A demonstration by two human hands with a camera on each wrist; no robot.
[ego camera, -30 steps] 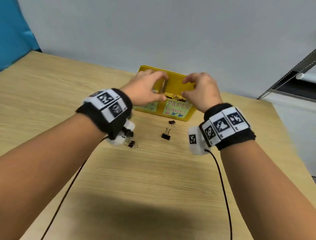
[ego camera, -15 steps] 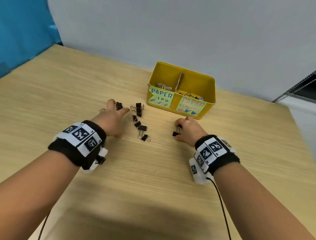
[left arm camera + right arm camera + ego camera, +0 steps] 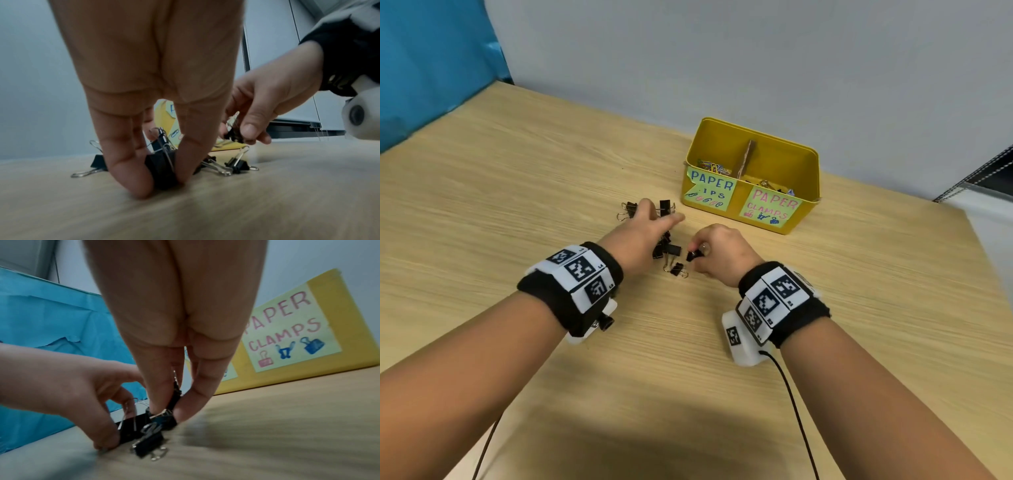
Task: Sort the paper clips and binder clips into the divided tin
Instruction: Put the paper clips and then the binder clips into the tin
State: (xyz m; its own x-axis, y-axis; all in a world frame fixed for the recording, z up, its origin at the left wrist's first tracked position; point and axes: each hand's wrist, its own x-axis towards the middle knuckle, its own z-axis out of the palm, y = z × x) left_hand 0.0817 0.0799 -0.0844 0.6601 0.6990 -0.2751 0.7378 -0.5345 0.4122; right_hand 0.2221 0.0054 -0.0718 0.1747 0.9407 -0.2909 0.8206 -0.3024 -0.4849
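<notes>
The table (image 3: 859, 308) has a pale wood-grain top with a matt finish. The binder clips (image 3: 671, 249) have black bodies with a dull sheen and thin, bright wire handles that look like metal. The yellow tin (image 3: 804, 178) looks smooth and painted, with a brown cardboard divider (image 3: 745, 161) inside and matt paper labels (image 3: 770, 208), hand-lettered, on its front.

Landmark: yellow tin (image 3: 804, 178), top open, cardboard divider (image 3: 745, 161) upright between its two compartments. Wall close behind tin. Bare table (image 3: 859, 308) right of tin and along its front. Front-left of tin: loose binder clips (image 3: 671, 250) with both hands over them crowd that approach.
</notes>
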